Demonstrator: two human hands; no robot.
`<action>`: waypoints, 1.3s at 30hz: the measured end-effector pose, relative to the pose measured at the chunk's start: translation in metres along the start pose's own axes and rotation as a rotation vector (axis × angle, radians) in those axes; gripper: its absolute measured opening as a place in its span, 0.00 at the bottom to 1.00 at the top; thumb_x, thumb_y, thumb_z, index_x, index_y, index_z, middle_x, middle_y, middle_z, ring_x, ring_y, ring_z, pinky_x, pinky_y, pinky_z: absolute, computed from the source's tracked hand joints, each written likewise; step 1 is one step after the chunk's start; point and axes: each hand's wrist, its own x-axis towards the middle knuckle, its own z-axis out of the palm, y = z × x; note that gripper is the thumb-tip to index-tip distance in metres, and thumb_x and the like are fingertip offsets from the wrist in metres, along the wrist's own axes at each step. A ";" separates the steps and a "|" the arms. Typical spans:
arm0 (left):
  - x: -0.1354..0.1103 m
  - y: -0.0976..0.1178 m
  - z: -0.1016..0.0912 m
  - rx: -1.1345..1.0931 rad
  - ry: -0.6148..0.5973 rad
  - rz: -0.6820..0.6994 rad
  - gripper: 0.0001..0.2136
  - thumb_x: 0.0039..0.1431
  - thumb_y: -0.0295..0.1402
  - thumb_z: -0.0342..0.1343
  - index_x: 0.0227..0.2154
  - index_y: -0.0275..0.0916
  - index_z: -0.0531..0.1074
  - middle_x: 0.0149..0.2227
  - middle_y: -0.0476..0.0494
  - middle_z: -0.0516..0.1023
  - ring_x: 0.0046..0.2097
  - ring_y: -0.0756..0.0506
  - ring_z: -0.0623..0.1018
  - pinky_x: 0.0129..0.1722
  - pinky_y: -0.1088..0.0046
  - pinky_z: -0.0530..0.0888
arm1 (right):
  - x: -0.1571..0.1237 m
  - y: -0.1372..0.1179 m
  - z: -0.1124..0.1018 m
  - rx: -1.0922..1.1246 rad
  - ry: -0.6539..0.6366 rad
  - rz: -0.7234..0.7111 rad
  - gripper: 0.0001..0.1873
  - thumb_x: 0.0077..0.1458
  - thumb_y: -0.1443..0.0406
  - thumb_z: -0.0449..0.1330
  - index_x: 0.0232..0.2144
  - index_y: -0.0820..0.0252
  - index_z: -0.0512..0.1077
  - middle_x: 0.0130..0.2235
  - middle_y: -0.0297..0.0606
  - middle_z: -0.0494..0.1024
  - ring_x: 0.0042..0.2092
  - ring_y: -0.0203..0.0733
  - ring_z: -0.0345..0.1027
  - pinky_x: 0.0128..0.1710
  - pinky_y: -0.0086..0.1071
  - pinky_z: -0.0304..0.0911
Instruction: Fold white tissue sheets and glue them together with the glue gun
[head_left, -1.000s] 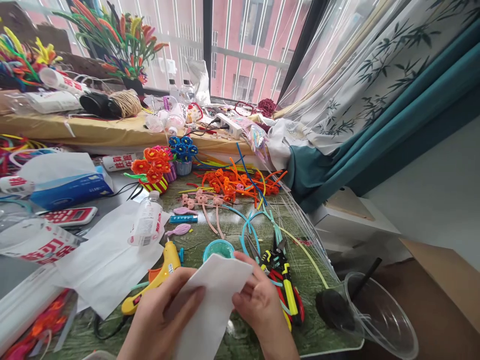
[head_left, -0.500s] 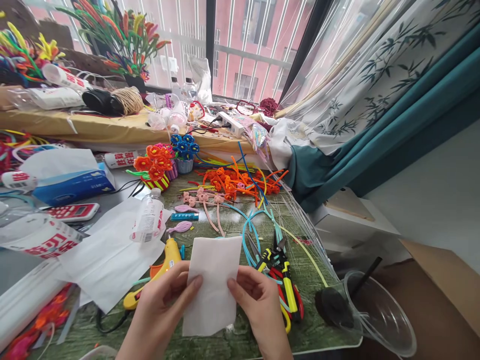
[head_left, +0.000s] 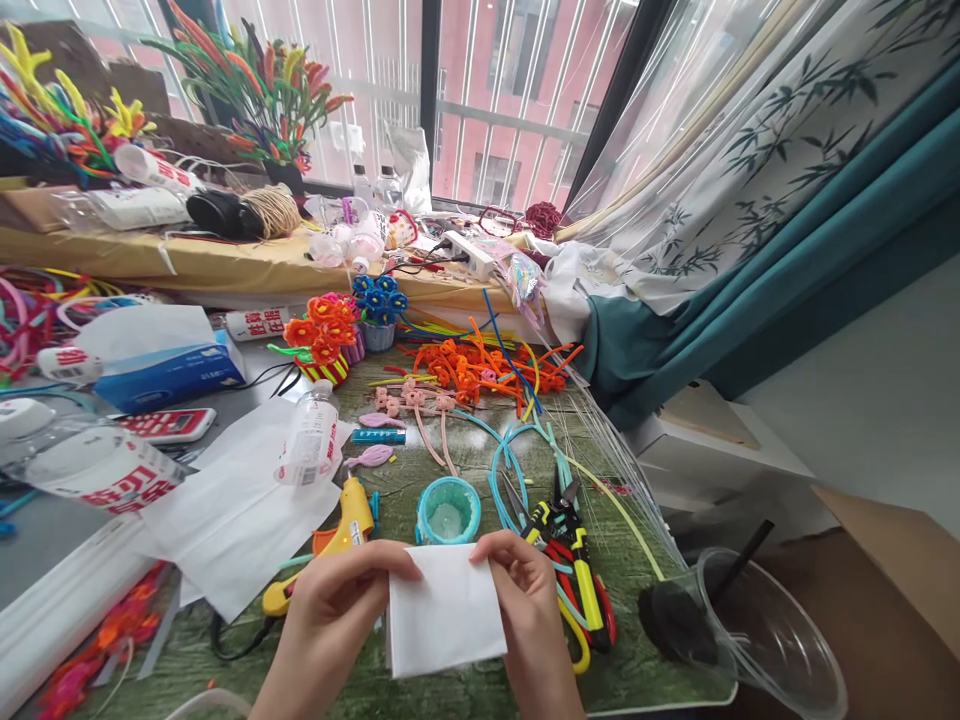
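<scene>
The left hand (head_left: 334, 595) and right hand (head_left: 529, 600) hold a folded white paper (head_left: 448, 612) above the near edge of the surface (head_left: 660, 655), the fingers of each closed on one of its upper corners, likely to keep the layers lined up and the sheet flat between them. A teal cup (head_left: 475, 512) stands upright just beyond the paper, seemingly kept within easy reach. The yellow glue gun (head_left: 354, 520) lies to its left and the yellow-handled cutters (head_left: 585, 585) to its right, their handles toward the near edge, presumably for quick pick-up. A plastic bottle (head_left: 309, 440) rests on loose white sheets (head_left: 225, 500) toward the left, perhaps as a weight. Orange stems (head_left: 465, 370) are heaped by the far edge, perhaps to leave working space, and thin wires lie along the right edge. The surface has a dark green wood grain; a clear cup (head_left: 772, 620) shows beside its near right corner, though what supports it is unclear. Beyond the far edge, a cloth-covered ledge (head_left: 255, 262) crowded with craft things runs below a barred window (head_left: 429, 110), and a teal curtain (head_left: 630, 335) hangs at the right.
</scene>
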 end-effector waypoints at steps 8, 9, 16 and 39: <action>-0.008 0.008 0.012 -0.045 0.168 -0.039 0.09 0.52 0.37 0.59 0.20 0.44 0.79 0.25 0.51 0.80 0.28 0.50 0.76 0.30 0.80 0.69 | 0.001 0.004 -0.002 0.058 -0.090 0.098 0.18 0.49 0.51 0.70 0.37 0.56 0.77 0.29 0.31 0.76 0.28 0.32 0.65 0.26 0.22 0.59; -0.008 0.009 0.013 -0.055 0.164 -0.048 0.09 0.52 0.38 0.59 0.20 0.44 0.78 0.26 0.51 0.80 0.29 0.50 0.76 0.30 0.80 0.69 | 0.001 0.004 -0.001 0.050 -0.100 0.069 0.19 0.48 0.53 0.72 0.40 0.55 0.77 0.30 0.31 0.77 0.30 0.33 0.68 0.28 0.22 0.61; -0.009 0.006 0.015 -0.196 0.131 -0.220 0.18 0.51 0.52 0.61 0.35 0.43 0.80 0.33 0.47 0.82 0.35 0.47 0.78 0.33 0.79 0.72 | 0.000 0.008 0.003 -0.066 0.023 -0.172 0.17 0.49 0.60 0.73 0.41 0.54 0.76 0.30 0.31 0.78 0.31 0.35 0.74 0.31 0.24 0.67; -0.003 -0.009 0.021 -0.137 -0.045 -0.296 0.25 0.50 0.51 0.63 0.46 0.41 0.71 0.24 0.50 0.79 0.31 0.45 0.79 0.29 0.74 0.74 | 0.001 0.002 0.007 -0.230 0.037 -0.030 0.23 0.40 0.49 0.74 0.28 0.63 0.81 0.25 0.39 0.80 0.26 0.39 0.70 0.26 0.28 0.65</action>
